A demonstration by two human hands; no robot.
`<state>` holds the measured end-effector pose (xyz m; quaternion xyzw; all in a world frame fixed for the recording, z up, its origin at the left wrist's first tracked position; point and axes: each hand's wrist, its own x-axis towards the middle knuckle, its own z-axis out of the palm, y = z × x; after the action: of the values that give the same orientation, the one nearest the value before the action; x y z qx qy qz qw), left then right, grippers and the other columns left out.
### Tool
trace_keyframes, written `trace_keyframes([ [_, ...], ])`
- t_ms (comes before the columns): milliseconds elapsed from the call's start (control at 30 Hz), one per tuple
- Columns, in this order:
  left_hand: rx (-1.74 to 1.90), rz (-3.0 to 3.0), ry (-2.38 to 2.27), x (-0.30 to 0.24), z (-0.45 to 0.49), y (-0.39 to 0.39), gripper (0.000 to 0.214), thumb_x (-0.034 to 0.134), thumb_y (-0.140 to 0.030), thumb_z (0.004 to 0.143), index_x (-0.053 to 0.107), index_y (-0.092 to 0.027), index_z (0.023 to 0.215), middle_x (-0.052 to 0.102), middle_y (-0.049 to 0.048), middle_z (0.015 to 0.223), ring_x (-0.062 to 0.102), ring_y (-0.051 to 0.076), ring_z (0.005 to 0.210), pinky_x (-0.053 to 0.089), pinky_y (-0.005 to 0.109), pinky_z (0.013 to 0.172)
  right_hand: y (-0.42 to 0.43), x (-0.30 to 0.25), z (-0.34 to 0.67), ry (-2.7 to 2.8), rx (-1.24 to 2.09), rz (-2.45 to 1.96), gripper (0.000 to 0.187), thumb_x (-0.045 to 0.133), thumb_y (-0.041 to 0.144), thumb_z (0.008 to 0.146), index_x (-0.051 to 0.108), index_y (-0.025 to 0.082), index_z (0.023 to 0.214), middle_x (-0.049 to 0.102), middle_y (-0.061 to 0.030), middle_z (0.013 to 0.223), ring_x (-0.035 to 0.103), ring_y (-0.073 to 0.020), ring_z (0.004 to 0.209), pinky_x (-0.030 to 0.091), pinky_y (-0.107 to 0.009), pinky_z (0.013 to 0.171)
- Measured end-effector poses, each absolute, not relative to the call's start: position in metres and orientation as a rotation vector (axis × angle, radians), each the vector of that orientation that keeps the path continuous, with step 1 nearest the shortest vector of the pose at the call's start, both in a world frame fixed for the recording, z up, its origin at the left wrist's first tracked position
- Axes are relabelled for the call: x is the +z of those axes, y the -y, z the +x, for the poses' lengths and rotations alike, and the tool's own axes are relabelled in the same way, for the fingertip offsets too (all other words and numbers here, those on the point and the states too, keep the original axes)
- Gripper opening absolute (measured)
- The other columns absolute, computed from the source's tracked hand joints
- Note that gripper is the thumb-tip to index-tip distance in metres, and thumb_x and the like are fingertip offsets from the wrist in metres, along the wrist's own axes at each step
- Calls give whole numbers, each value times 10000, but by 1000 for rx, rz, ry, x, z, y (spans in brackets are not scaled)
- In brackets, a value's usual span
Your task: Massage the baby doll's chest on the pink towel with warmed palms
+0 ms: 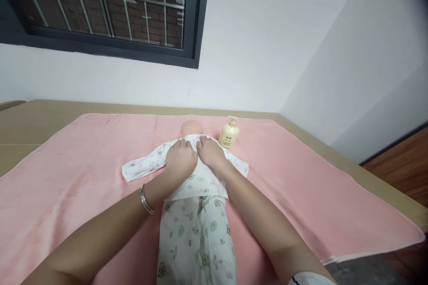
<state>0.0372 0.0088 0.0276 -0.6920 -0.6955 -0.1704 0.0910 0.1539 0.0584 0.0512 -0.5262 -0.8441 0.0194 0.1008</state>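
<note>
1. Doll (191, 128) lies on the pink blanket (284, 178) over the worktop (67, 105), its head toward the wall (240, 53); I see a printed shirt (200, 182) with sleeves stretched sideways, above printed trousers (197, 240).
2. My left hand (182, 158), bracelet (146, 200) near the wrist, rests palm down on the shirt's chest.
3. My right hand (210, 153) rests just beside it; I cannot tell whether either grip pinches cloth.
4. I see a pump bottle (229, 133) upright beyond the right hand, near the doll's head.
</note>
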Motion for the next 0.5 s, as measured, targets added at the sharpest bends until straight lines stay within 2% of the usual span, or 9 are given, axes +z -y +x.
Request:
trace_keyframes([
  [133, -544, -2119, 2088, 28, 30, -16, 353, 359, -205, 917, 649, -81, 1077, 675, 176, 1127, 620, 288, 1108, 481, 387, 945, -47, 50, 149, 2542, -130, -1589, 384, 287, 208, 1013, 616, 65, 1148, 632, -207, 1230, 583, -280, 1130, 404, -380, 981],
  [233, -577, -2144, 2173, 31, 20, -24, 362, 321, -215, 941, 645, -106, 1062, 686, 147, 1115, 638, 262, 1072, 495, 363, 909, -24, 54, 141, 2566, -186, -1605, 342, 357, 197, 987, 608, 41, 1159, 647, -223, 1177, 594, -309, 1118, 425, -393, 953],
  [400, -344, -2147, 2040, 38, 28, -11, 353, 335, -153, 920, 667, -69, 1005, 686, 178, 1035, 635, 284, 1058, 482, 370, 911, -27, 64, 147, 2544, 29, -1604, 327, 367, 222, 982, 611, 88, 1154, 676, -179, 1131, 628, -291, 1062, 464, -362, 861],
  [500, -338, -2114, 2037, 40, 39, 1, 347, 362, -151, 898, 670, -42, 1013, 687, 190, 987, 649, 299, 1012, 494, 382, 881, -49, 61, 154, 2504, 138, -1588, 379, 299, 260, 1017, 597, 97, 1185, 657, -170, 1209, 606, -275, 1120, 449, -353, 906],
])
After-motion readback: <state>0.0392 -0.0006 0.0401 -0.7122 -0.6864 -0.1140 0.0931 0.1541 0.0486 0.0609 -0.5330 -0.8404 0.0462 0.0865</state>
